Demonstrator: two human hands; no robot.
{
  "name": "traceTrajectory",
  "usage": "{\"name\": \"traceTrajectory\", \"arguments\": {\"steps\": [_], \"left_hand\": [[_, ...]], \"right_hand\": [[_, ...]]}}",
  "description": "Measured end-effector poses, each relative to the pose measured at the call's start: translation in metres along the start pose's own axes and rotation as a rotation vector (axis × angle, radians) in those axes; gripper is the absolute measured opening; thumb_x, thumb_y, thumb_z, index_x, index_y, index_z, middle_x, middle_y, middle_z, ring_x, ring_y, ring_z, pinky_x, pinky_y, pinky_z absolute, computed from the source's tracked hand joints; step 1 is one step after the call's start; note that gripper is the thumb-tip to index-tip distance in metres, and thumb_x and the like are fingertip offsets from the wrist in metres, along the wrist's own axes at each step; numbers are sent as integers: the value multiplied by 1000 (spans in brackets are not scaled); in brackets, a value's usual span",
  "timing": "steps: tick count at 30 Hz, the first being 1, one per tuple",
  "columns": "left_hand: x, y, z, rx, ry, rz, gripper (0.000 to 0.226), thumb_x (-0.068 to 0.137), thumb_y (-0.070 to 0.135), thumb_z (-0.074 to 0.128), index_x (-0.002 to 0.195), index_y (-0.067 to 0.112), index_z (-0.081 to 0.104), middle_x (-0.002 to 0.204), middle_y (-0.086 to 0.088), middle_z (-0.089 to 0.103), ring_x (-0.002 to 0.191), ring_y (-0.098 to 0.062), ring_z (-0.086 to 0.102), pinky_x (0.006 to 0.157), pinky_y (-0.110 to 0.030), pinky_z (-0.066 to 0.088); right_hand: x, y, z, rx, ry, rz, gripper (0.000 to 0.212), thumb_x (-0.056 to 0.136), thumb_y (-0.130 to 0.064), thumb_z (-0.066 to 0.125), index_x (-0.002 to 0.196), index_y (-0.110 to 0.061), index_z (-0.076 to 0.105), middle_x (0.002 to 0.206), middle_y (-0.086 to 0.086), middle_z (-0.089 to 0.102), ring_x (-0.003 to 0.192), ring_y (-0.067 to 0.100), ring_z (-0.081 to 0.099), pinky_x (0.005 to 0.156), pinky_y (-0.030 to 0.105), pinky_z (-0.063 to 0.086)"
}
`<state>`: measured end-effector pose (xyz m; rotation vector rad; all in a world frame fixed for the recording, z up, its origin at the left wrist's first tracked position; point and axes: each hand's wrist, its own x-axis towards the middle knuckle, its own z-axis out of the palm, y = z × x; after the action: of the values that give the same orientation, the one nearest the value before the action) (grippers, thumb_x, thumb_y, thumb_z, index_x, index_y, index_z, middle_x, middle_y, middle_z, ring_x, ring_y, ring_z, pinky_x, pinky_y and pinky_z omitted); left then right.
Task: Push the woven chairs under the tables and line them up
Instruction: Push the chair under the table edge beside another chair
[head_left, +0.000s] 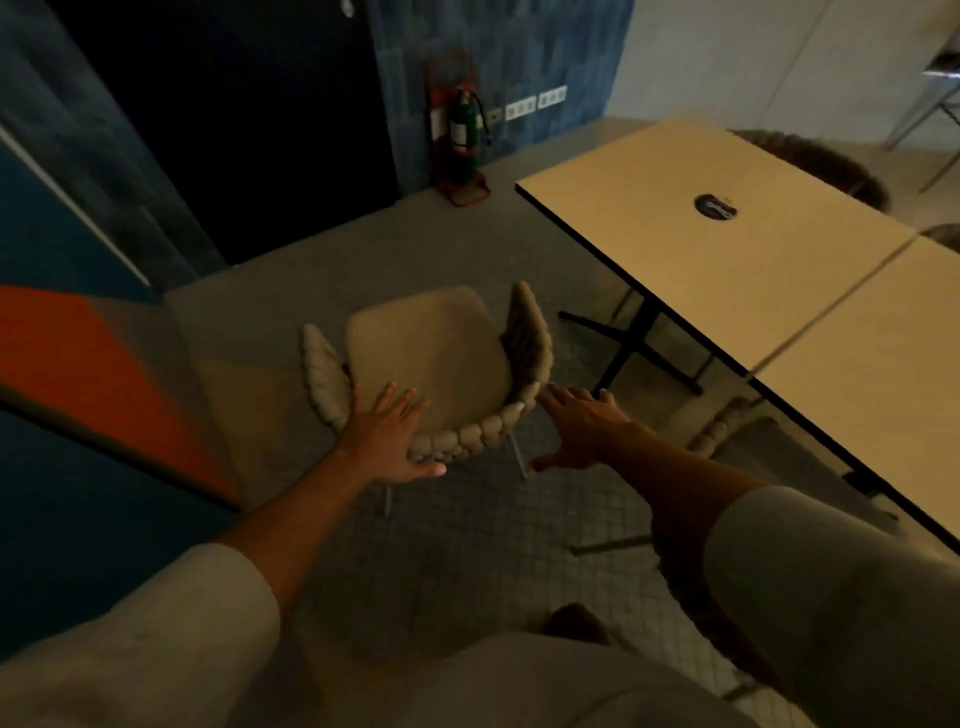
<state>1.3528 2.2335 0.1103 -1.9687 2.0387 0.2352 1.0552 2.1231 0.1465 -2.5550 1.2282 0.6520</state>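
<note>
The woven chair (431, 374) stands out on the grey floor (467, 545), left of the tables and apart from them. Its curved back is nearest the person and its plain padded seat faces away, toward the dark wall. The left hand (387, 436) is spread wide, fingers straight, and lies over the left part of the back's braided rim with the thumb stretched out below it. The right hand (582, 426) is spread too, fingers straight, just beside the right end of that rim; whether it touches cannot be told. Both arms wear pale sleeves. Two tables are set edge to edge on the right, the near table (883, 364) and the far table (701, 234), both light-topped with dark edging. The far one has one round dark insert (715, 206) in its top; any marking on it is too blurred to read. A second woven chair (727, 431) sits against the near table's edge, partly under it, and a third woven chair (826, 161) shows beyond the far table. By the blue wall one green fire extinguisher (461, 124) stands in a red stand (465, 192); its white label is unreadable. Beside it runs a row of pale wall sockets (521, 109).
</note>
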Motion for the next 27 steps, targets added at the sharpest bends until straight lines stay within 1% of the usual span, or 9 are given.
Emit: {"name": "traceTrajectory", "arguments": {"steps": [4,9,12,13,16,17,20,23,27], "left_hand": [[10,-36,3,-60,-15,-64,126,64,103,22,164,26,16,172,-3,15,159,-29,9,120,-69,13],[24,-65,1,-125,-34,-190,121,72,99,38,164,25,15,173,-3,14,160,-27,8,120,-67,9],[34,-78,-6,-157,-63,-255,119,74,96,44,165,25,13,172,-3,15,159,-27,8,119,-70,7],[36,-81,-7,-170,-73,-275,119,75,95,45,165,24,12,172,-3,14,159,-27,8,118,-71,7],[45,-86,-3,-205,-135,-294,118,77,94,45,165,23,10,172,-4,14,159,-28,9,119,-69,6],[48,-86,-1,-214,-131,-285,118,76,94,44,165,23,12,172,-4,17,158,-28,10,120,-68,7],[61,-92,16,-243,-139,-220,122,69,100,35,163,25,17,169,-5,23,157,-27,16,121,-69,8],[77,-102,37,-237,-200,-153,127,63,102,24,163,25,16,170,-4,21,158,-27,14,121,-70,6],[106,-118,70,-201,-259,5,124,68,102,33,162,22,20,169,-4,26,156,-29,19,121,-66,12]], "right_hand": [[49,-9,-28,-46,-29,-59,132,62,-97,57,164,-28,11,173,1,7,157,30,15,119,69,19],[109,-11,-55,-123,-76,-156,131,63,-97,57,164,-27,11,172,3,9,157,32,15,120,67,17],[149,-10,-68,-156,-125,-221,133,60,-99,56,163,-28,11,172,4,11,156,33,18,120,66,21],[158,-10,-70,-165,-113,-235,137,55,-104,50,163,-28,12,172,4,13,155,32,20,119,66,22],[185,-15,-73,-201,-129,-291,161,25,-114,15,162,-28,14,171,3,15,153,32,23,117,66,24],[189,-17,-74,-206,-142,-301,161,25,-112,15,163,-28,14,171,3,14,154,32,22,118,66,23],[205,-21,-68,-203,-227,-289,144,44,-109,35,163,-29,15,172,2,13,154,32,21,118,66,23],[219,-24,-52,-187,-290,-245,123,66,-98,52,162,-30,17,171,1,13,154,32,19,117,68,21],[231,-34,-27,-154,-378,-147,131,60,-104,47,163,-30,15,172,1,13,154,31,20,120,63,20]]}}
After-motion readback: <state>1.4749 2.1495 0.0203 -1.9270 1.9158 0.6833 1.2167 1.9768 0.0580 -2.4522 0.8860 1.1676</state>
